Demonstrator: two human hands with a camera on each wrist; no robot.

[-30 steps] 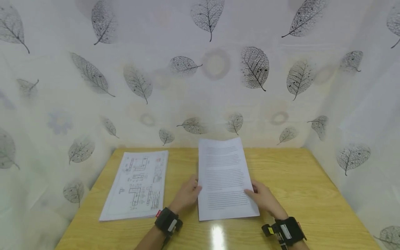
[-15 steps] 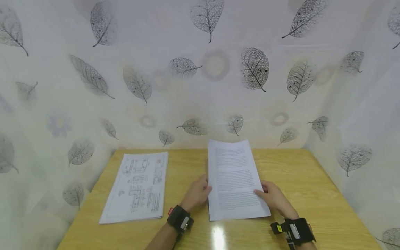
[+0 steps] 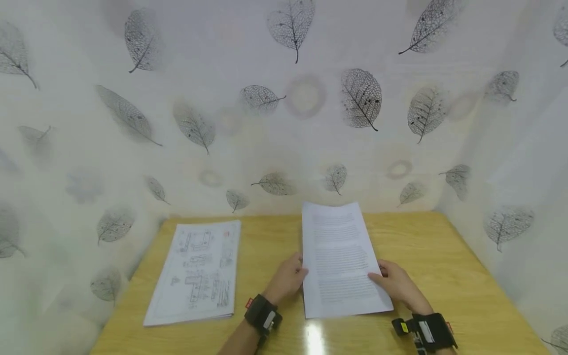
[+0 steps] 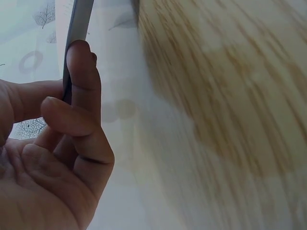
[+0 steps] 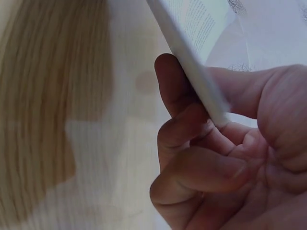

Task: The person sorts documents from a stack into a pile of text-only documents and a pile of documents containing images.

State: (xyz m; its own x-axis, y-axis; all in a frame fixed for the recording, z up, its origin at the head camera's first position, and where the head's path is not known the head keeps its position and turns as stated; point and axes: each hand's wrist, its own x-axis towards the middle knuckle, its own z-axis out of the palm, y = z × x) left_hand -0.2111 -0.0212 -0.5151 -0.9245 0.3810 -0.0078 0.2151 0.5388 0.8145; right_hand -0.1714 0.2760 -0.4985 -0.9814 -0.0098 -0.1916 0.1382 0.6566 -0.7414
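A stack of printed paper (image 3: 339, 261), covered in lines of text, is held up above the table between both hands. My left hand (image 3: 287, 278) grips its left edge, thumb on the printed face and fingers behind. On the opposite edge, my right hand (image 3: 397, 285) pinches the sheets the same way. Seen edge-on in the right wrist view, the stack (image 5: 192, 67) has visible thickness between thumb and curled fingers. In the left wrist view its edge (image 4: 78, 28) passes between thumb and fingers.
Another stack of paper (image 3: 195, 273), with technical drawings on top, lies flat on the left of the wooden table (image 3: 443, 276). A white leaf-patterned curtain (image 3: 284, 138) encloses the back and sides.
Both hands have carried the text-printed paper stack to the right, away from the drawings. The grip on its two edges is the same. The head view has shifted slightly.
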